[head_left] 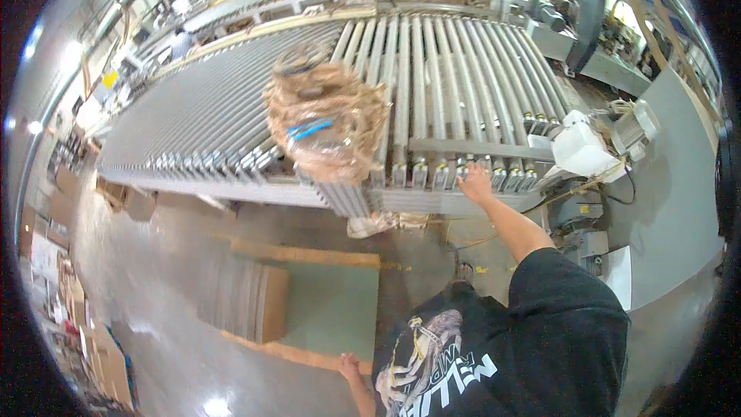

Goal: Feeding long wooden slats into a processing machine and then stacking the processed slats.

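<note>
My right hand reaches forward and rests, fingers spread, on the front edge of a roller conveyor, next to the metal roller ends. Nothing shows in its grasp. My left hand hangs low at my side, small and slightly blurred; its fingers look loosely apart and hold nothing I can see. On the conveyor, left of my right hand, sits a bulky bundle of crumpled brown wrapping with shiny clear film and a blue strip on it.
A row of upright brown cardboard sheets stands on the floor beside a green floor panel with orange-yellow borders. Motors and cables sit at the conveyor's right end, near a large grey panel. More cardboard lies at the left.
</note>
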`<state>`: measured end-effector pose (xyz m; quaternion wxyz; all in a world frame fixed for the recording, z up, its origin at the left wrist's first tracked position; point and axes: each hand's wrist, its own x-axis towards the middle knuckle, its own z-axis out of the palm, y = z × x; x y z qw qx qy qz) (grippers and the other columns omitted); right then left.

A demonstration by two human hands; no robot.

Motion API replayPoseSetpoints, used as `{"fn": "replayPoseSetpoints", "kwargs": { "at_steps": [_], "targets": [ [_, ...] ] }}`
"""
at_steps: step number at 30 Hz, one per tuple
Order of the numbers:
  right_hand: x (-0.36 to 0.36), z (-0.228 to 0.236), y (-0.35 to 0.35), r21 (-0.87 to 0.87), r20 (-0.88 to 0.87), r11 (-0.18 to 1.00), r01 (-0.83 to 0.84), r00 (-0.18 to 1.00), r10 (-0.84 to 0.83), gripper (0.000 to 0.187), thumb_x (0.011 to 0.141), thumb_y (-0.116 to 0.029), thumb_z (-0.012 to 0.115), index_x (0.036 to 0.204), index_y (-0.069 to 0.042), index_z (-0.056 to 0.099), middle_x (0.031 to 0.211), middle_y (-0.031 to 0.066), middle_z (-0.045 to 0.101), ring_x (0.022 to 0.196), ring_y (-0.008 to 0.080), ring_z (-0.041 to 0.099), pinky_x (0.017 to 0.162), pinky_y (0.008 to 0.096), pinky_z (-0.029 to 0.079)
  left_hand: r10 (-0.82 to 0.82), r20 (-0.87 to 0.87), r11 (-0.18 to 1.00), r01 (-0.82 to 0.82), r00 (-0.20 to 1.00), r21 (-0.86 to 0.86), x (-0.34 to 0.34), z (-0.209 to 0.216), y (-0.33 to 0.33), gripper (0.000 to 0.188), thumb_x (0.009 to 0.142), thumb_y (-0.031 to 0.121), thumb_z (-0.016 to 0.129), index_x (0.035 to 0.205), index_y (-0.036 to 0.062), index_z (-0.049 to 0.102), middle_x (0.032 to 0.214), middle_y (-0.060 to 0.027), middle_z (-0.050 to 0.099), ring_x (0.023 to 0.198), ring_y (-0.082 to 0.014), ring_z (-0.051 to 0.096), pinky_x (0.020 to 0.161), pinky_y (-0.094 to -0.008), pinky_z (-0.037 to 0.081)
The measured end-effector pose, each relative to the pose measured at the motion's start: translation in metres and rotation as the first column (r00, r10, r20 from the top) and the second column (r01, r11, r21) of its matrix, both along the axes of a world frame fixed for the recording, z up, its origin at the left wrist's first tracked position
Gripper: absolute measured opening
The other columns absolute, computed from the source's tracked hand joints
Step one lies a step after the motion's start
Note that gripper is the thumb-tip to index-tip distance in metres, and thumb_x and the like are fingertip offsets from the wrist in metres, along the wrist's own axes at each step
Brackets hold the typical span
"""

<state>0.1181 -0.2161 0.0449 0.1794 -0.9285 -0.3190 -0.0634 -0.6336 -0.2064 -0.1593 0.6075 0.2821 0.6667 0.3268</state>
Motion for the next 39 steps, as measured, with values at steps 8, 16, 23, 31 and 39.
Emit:
{"fn": "replayPoseSetpoints", "kwargs": {
  "at_steps": [8,16,23,31,39],
  "targets": [
    [0.071,0.026,-0.018,-0.027,-0.198,0.993,-0.112,0.975,0.105,0.058,0.100,-0.050,0.066,0.134,-0.002,0.068,0.137,0.0247,0.066,0.132,0.0410,0.061,0.113,0.0532,0.048,-0.291,0.045,0.940,0.277,0.956,0.201,0.171,0.046,-0.003,0.033,0.110,0.030,0.064,0.119,-0.0013,0.066,0.108,-0.0100,0.071,0.090,-0.0156,0.065,0.076,-0.0297,0.055],
    [0.001,0.020,-0.124,0.250,-0.561,0.791,-0.559,0.582,0.588,0.054,0.096,-0.046,0.074,0.134,-0.008,0.069,0.133,0.0204,0.069,0.123,0.0407,0.065,0.106,0.0499,0.053,-0.628,-0.580,0.138,0.808,0.519,0.573,0.598,0.237,0.039,0.055,0.101,0.028,0.073,0.143,-0.0048,0.059,0.139,-0.0219,0.067,0.132,-0.0388,0.062,0.115,-0.0471,0.044],
    [-0.010,-0.003,-0.295,0.333,-0.650,0.906,-0.262,0.632,0.422,0.053,0.097,-0.038,0.075,0.139,-0.008,0.066,0.128,0.0185,0.073,0.117,0.0367,0.070,0.099,0.0501,0.056,-0.294,-0.953,-0.528,0.844,-0.077,0.094,0.739,0.227,0.176,0.092,0.084,0.029,0.090,0.159,-0.0025,0.047,0.156,-0.0282,0.053,0.147,-0.0461,0.044,0.126,-0.0553,0.029],
    [-0.052,0.036,-0.444,0.370,-0.635,0.745,0.555,0.737,-0.233,0.050,0.099,-0.039,0.072,0.140,-0.012,0.065,0.132,0.0150,0.073,0.117,0.0345,0.072,0.100,0.0484,0.057,0.058,-0.987,-0.474,0.866,-0.149,-0.159,0.793,0.230,0.260,0.066,0.104,0.042,0.066,0.155,0.0036,0.051,0.152,-0.0249,0.056,0.138,-0.0411,0.053,0.116,-0.0522,0.044],
    [-0.043,0.131,-0.377,0.362,-0.566,0.605,0.709,0.683,-0.461,0.029,0.098,-0.020,0.073,0.126,-0.014,0.073,0.125,0.0120,0.073,0.117,0.0324,0.070,0.099,0.0442,0.056,-0.447,-0.869,-0.566,0.685,0.213,0.459,0.810,0.200,0.302,0.040,0.108,0.020,0.059,0.141,-0.0012,0.067,0.132,-0.0220,0.073,0.119,-0.0371,0.069,0.107,-0.0458,0.052]
  ]
}}
